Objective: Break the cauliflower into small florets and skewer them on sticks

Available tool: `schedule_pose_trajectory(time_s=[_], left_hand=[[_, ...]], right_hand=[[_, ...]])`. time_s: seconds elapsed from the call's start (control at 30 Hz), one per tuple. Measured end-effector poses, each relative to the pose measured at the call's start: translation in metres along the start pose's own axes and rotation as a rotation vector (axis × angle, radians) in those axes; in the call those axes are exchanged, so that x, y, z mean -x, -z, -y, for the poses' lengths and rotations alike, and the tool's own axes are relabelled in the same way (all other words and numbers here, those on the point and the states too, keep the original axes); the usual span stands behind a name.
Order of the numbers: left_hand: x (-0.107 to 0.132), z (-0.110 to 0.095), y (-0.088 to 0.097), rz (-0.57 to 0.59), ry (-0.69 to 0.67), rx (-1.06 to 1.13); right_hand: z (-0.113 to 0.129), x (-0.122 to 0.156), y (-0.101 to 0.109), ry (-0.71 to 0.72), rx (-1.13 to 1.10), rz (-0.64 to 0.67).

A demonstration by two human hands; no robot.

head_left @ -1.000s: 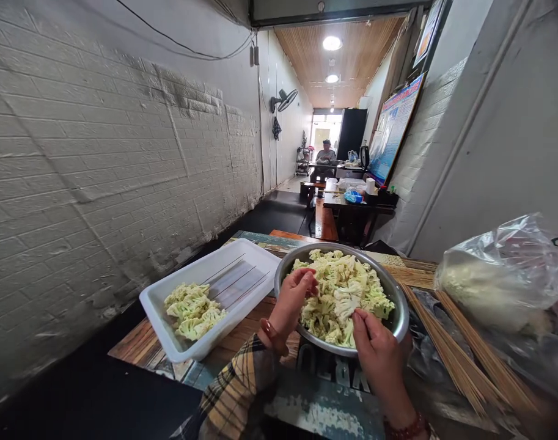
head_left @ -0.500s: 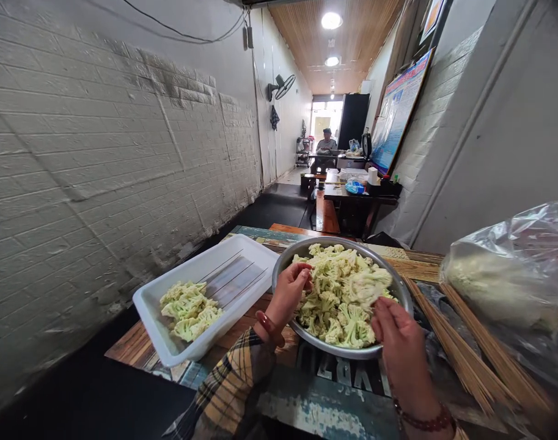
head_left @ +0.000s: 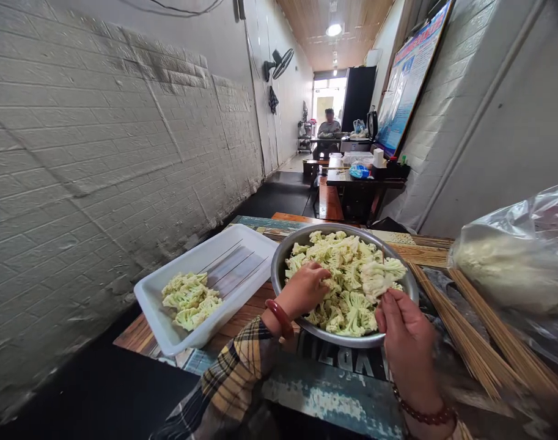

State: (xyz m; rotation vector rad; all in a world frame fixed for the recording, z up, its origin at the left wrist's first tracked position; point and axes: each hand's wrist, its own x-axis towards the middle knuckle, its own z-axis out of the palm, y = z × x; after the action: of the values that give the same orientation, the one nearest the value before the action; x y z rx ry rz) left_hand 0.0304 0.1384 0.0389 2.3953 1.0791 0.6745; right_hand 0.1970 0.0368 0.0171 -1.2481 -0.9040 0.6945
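Observation:
Cut cauliflower florets [head_left: 347,256] fill a round metal bowl [head_left: 352,342] in front of me. My left hand [head_left: 308,284] reaches over the bowl's near left side, its fingers curled down among the florets. The fingertips are partly hidden, and I cannot make out what they hold. Above the bowl's right side, my right hand [head_left: 404,318] pinches a skewered cauliflower floret [head_left: 382,275]; a thin stick tip shows above it. At left, a white plastic tray [head_left: 153,318] holds several skewers [head_left: 235,278] with cauliflower pieces [head_left: 191,299] at their near ends.
Bundles of bare wooden skewers [head_left: 466,336] lie right of the bowl, near a clear plastic bag [head_left: 517,263] with pale contents. A brick-patterned wall [head_left: 99,153] runs along the left. Farther back are another table [head_left: 365,178] and a seated person [head_left: 329,125].
My left hand has moved right and deeper over the florets. The right hand has raised the skewered floret slightly and shifted it right. The camera view has tilted down a little.

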Motion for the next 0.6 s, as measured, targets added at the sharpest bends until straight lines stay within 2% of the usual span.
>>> schedule_pose_trajectory(time_s=[0.17, 0.3, 0.43, 0.6], left_hand=[[-0.001, -0.008, -0.005, 0.121, -0.009, -0.277], [-0.004, -0.011, -0.011, 0.112, -0.003, -0.401], [-0.004, -0.010, -0.013, 0.081, -0.026, -0.421], [-0.012, -0.009, -0.012, 0.041, -0.027, -0.330]], right_hand=[[0.000, 0.000, 0.000, 0.007, -0.001, -0.035], [0.001, 0.001, 0.001, -0.022, -0.019, 0.003], [0.000, 0.000, 0.001, 0.007, -0.110, -0.031], [0.000, -0.002, 0.001, 0.094, -0.146, -0.098]])
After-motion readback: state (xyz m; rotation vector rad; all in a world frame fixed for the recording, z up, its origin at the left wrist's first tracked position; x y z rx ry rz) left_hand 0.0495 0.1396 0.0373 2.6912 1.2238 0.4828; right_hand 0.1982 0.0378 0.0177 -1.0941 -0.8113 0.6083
